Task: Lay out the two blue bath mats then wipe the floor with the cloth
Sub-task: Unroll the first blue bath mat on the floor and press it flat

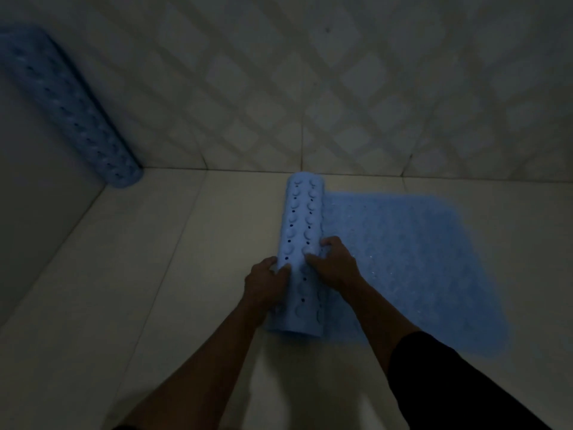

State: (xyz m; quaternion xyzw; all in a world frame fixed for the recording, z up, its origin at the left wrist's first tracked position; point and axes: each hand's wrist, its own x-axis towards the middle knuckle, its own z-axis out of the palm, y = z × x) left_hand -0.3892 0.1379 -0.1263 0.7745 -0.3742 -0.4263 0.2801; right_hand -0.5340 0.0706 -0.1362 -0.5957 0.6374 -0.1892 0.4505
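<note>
My left hand point(266, 279) and right hand point(333, 262) both grasping half-unrolled blue mat point(302, 243) mid-floor, near back wall. Second mat point(66, 110) rolled, leaning in left corner. Risk: roll springs back if I release early.

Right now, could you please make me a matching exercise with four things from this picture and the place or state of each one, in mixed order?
Things:
1. mat under the hands
2. second mat
3. left hand
4. right hand

Places or states:
A. still fully rolled, leaning in the far left corner
B. on the roll's left side
C. partly unrolled, its flat part on the floor to the right
D. on the roll's right side, beside the flat part

Pairs: 1-C, 2-A, 3-B, 4-D
</note>
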